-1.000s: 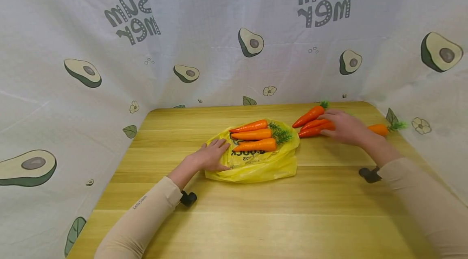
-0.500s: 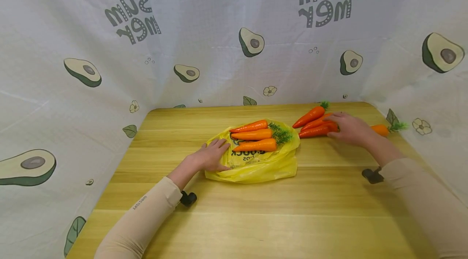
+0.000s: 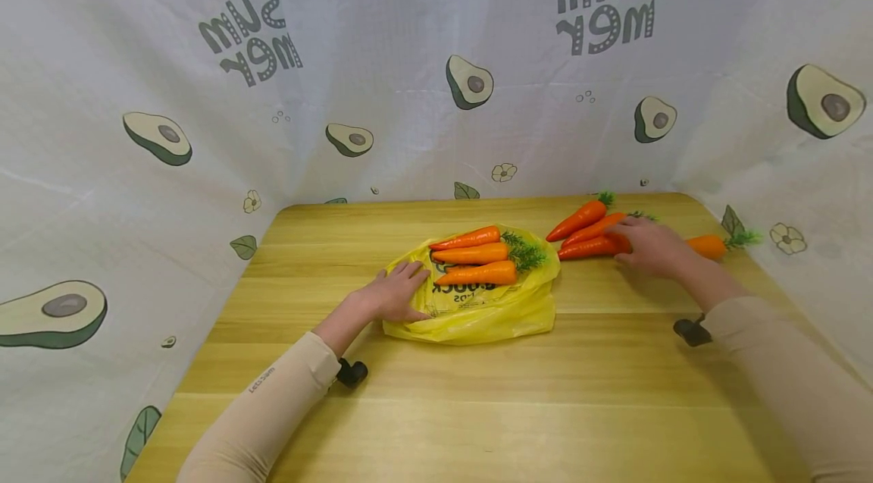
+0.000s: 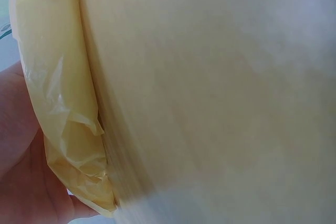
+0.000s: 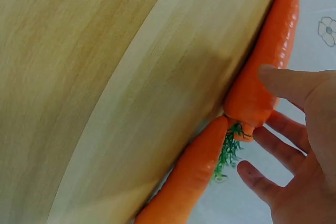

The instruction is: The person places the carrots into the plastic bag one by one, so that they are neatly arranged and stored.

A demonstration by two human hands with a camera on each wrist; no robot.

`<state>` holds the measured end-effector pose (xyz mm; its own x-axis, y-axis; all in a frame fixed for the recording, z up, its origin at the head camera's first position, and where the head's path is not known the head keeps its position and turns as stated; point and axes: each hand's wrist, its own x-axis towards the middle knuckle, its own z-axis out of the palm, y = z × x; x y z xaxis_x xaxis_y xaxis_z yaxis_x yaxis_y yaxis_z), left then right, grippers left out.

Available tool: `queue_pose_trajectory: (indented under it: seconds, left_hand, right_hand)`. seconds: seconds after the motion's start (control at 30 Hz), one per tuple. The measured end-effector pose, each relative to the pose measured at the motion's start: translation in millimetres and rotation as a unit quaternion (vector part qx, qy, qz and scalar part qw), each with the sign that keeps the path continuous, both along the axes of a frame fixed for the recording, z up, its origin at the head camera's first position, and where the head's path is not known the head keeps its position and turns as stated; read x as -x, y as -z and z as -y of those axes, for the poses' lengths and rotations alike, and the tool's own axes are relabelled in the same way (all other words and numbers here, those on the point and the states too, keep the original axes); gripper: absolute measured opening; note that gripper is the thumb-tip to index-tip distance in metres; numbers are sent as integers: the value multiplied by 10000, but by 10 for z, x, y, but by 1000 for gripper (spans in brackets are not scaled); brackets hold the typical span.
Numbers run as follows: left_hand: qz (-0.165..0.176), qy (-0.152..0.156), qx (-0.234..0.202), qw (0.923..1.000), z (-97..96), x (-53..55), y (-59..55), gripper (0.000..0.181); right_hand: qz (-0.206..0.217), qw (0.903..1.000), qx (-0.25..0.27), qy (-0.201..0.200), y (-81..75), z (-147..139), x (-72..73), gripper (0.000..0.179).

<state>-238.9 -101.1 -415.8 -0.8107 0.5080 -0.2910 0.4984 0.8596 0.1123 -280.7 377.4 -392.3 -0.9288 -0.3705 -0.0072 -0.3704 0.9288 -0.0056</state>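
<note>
My left hand (image 3: 394, 293) rests with spread fingers on the left edge of a yellow plastic bag (image 3: 491, 327). In the left wrist view the bag's folded side (image 4: 58, 93) covers part of that hand. Three orange carrots (image 3: 477, 273) with green tops lie side by side on the bag. On the right, my right hand (image 3: 651, 246) pinches the thick end of a red-orange carrot (image 3: 589, 246). Seen from the right wrist, the thumb is on this carrot (image 5: 262, 61) and the index finger is behind it; the other fingers are spread.
Two more red-orange carrots, a rear one (image 3: 578, 219) and a middle one (image 3: 600, 227), lie beside the pinched carrot. Another carrot (image 3: 707, 246) lies right of my right hand, partly hidden by it. A printed cloth (image 3: 402, 51) hangs behind the wooden table (image 3: 477, 407).
My right hand has shifted slightly right along the front red-orange carrot to its thick end. The carrots have not visibly moved, and my left hand stays on the bag.
</note>
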Motion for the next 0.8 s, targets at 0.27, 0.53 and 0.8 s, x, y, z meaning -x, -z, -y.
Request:
queue_pose_trajectory:
  seconds: [0.27,0.53,0.8]
  left_hand:
    - [26,-24,-5,10000,-3,-12,-3,89]
    - [15,-20,-25,10000,1,-10,11,89]
    - [68,-67,-51,9999,-2,-18,-3,89]
  right_hand:
    - [-110,9999,-88,-63,36,13,36,52]
    - [-217,9996,-98,-117,24,42,35,48]
    - [-403,9990,-33,-162,84,33,64,44]
